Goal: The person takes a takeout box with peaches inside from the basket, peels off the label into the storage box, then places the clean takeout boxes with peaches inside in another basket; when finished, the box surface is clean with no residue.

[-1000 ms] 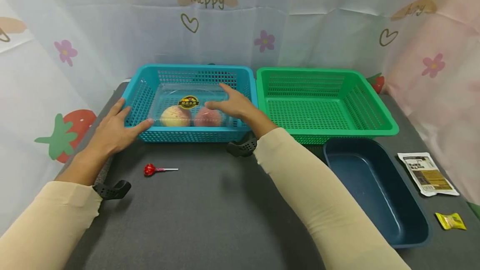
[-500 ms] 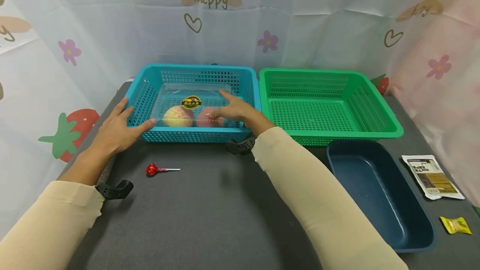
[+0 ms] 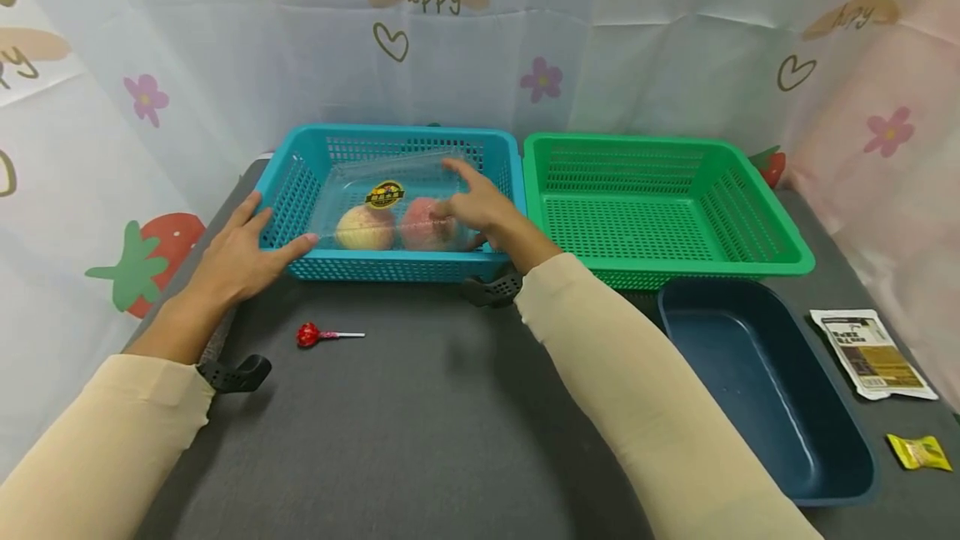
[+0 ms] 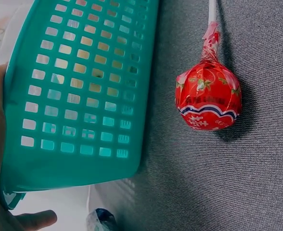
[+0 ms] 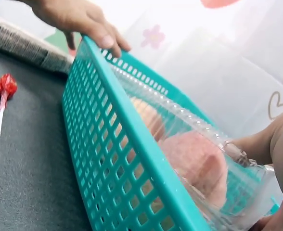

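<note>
My right hand (image 3: 480, 202) holds the right end of a clear plastic fruit box (image 3: 330, 198) with a black and yellow label. In the right wrist view, fingers show at the upper edge and near the lower right end of the box. Inside lie a pale yellow peach (image 3: 365, 227) and a pink peach (image 5: 197, 161). The box sits in a blue perforated basket (image 3: 375, 267), its right end raised. My left hand (image 3: 236, 257) rests with spread fingers at the basket's left front corner, thumb on the front rim. A red lollipop (image 4: 209, 98) lies in front of the basket.
A green basket (image 3: 667, 267) stands directly right of the blue one. In front of it is a dark blue tub (image 3: 765, 382). Further right lie a white and brown packet (image 3: 873, 354) and a small yellow wrapped sweet (image 3: 919, 452). A patterned curtain (image 3: 450, 73) hangs behind.
My right hand has risen and lifted the right end of the fruit box, tilting it with the peaches inside. The left hand stays at the basket corner.
</note>
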`<state>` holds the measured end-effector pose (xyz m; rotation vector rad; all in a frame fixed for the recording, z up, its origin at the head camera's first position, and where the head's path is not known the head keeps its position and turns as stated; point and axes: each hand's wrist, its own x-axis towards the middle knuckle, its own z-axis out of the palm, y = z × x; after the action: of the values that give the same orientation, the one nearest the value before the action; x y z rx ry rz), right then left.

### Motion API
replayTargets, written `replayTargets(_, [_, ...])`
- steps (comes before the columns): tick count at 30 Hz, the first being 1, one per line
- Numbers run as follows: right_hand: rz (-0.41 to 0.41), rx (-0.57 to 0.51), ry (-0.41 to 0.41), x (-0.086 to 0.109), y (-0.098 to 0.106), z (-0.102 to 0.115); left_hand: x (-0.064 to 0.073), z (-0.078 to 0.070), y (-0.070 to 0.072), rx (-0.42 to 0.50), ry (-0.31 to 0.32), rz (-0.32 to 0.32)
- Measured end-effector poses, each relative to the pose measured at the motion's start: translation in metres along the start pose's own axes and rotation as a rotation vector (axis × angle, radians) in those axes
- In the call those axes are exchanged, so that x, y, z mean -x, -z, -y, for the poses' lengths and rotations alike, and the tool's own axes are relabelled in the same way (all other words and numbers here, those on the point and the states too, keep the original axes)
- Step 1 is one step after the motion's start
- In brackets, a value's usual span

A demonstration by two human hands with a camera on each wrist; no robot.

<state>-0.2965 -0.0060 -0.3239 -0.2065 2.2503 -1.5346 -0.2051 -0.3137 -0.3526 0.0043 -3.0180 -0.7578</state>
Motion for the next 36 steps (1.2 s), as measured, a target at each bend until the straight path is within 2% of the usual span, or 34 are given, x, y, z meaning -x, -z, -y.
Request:
replayTargets(5, [-0.047, -0.079, 0.046, 0.007, 0.004, 0.002, -0.001, 0.001, -0.001, 0.0, 0.0, 0.003])
replayTargets(8, [-0.096, -0.067, 0.092, 0.013, 0.009, 0.003, -0.001, 0.002, -0.001, 0.002, 0.003, 0.003])
replayTargets(12, [-0.106, -0.151, 0.122, 0.021, 0.016, 0.005, -0.001, 0.002, -0.001, 0.004, 0.008, -0.005])
replayTargets(15, [-0.093, -0.254, 0.116, 0.028, 0.025, 0.008, -0.001, 0.002, 0.0, 0.002, 0.007, -0.009])
replayTargets(22, [-0.096, -0.373, 0.1, 0.05, 0.047, 0.015, -0.001, 0.0, -0.001, 0.008, 0.001, -0.01])
replayTargets(30, [-0.108, -0.35, 0.154, 0.084, 0.062, 0.018, -0.003, 0.0, -0.002, -0.004, -0.001, -0.026])
replayTargets(36, [-0.094, -0.381, 0.215, 0.112, 0.065, 0.017, -0.001, -0.001, -0.003, -0.003, -0.002, -0.027])
